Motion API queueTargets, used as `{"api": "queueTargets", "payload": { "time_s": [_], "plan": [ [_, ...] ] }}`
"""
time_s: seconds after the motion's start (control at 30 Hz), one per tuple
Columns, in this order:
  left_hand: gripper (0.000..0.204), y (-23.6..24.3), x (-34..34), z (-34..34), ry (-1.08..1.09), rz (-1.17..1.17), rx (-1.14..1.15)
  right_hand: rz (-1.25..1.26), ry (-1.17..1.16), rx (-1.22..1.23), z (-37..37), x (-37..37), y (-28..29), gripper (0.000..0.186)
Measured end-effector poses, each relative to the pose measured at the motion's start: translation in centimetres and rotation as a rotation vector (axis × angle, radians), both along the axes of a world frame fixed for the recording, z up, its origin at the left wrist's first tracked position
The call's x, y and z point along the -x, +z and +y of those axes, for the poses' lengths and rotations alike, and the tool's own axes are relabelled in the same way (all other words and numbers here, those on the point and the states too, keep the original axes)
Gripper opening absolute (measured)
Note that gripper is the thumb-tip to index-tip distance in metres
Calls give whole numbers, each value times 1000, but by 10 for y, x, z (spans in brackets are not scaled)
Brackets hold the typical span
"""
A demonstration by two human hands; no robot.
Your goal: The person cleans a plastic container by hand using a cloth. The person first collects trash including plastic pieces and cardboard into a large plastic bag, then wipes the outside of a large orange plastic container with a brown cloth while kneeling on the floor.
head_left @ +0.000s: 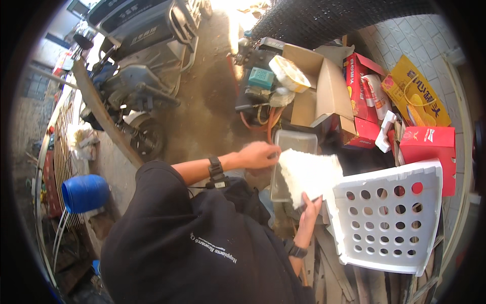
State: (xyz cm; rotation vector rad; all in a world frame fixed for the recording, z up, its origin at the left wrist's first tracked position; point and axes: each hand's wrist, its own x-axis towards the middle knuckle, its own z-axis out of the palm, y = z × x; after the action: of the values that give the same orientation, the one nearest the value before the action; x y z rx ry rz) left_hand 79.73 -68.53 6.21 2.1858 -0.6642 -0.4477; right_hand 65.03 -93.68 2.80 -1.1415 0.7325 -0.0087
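Observation:
My right hand (309,205) grips the lower edge of a ragged white foam piece (311,175), its thumb and fingers closed on it. Close to the foam's upper left corner is my left hand (259,155), slightly blurred, with its fingers curled together. What those fingertips hold, if anything, I cannot make out. Behind the foam is a clear plastic container (296,138), partly covered by it. A white foam panel with rows of round holes (373,223) leans just right of my right hand.
An open cardboard box (331,96), red boxes (428,144) and a yellow bag (417,93) crowd the right side. A teal box (260,77) sits among the clutter ahead. Wooden strips (331,263) lie beneath the panel. On the left are a cargo tricycle (144,83) and a blue barrel (86,193).

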Motion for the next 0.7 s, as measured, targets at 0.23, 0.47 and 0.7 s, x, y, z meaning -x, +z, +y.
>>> {"api": "queueTargets", "payload": {
  "time_s": [0.23,0.47,0.7],
  "plan": [
    [20,-10,70,61,830,106,175,-309,297,244,25,-90,31,50],
    [10,-38,189,173,1495,84,282,-442,352,789,10,-212,3,55],
    [14,-92,330,237,1965,-52,192,-250,527,1477,-2,-342,27,62]
  ]
}}
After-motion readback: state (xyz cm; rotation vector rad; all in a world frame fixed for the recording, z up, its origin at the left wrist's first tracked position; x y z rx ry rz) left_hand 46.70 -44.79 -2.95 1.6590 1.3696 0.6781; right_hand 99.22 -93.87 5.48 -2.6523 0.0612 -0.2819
